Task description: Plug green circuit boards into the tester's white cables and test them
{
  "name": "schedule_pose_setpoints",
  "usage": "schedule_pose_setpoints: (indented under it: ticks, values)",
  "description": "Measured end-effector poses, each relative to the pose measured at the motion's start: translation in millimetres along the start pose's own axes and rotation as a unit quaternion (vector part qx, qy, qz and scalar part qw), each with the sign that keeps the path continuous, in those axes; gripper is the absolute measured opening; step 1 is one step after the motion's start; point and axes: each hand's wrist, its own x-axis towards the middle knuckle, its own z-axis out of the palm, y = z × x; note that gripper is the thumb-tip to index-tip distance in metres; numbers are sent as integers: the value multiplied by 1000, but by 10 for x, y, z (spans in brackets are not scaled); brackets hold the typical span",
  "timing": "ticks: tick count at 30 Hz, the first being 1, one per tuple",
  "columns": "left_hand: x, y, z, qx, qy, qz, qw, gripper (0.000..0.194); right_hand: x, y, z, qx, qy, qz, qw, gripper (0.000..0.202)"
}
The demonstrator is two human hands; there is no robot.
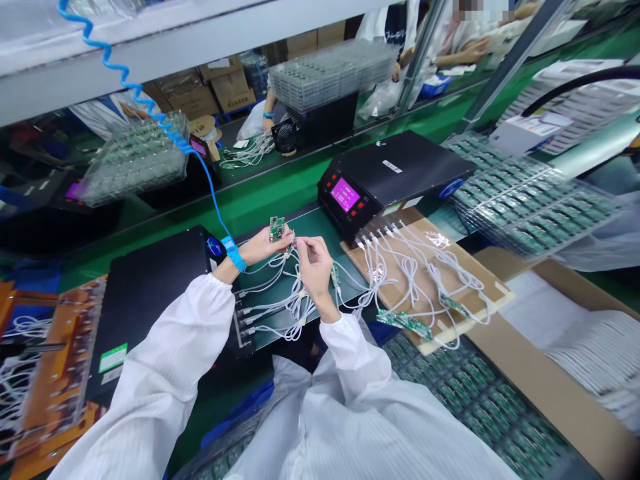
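Observation:
My left hand (267, 245) is closed on a green circuit board (277, 229), which stands up above its fingers. A blue wrist strap (233, 253) sits on that wrist. My right hand (315, 263) is closed in a pinch right beside the left fingertips. What its fingers hold is too small to make out. Below both hands, white cables (295, 303) lie in loops on the green bench mat and run to the sockets of a black box (160, 287) at left. Another green board (335, 275) hangs on a cable just right of my right wrist.
A black tester (400, 173) with a lit pink screen stands ahead, its white cables (410, 267) spread over cardboard with boards (405, 323). Stacked clear trays (530, 193) of boards are at right, near a carton (560, 373). A coiled blue cord (150, 100) hangs overhead. Other people work across the bench.

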Motion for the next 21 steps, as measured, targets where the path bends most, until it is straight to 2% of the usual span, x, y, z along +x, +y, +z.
schedule_pose_setpoints:
  ticks: [9,13,17,21]
  values:
    - [-1,31,64,-49,-4,8,999,62,-38,-76,-8,-45,1,-3,999,25]
    - [0,71,-5,20,17,7,1000,57,42,-28,-15,-72,-30,1,997,25]
    - [-37,134,-90,73,25,-13,997,59,113,30,-29,-124,-103,-55,985,17]
    - [-82,155,-223,79,7,-43,996,57,-30,7,-217,-210,-122,-91,966,17]
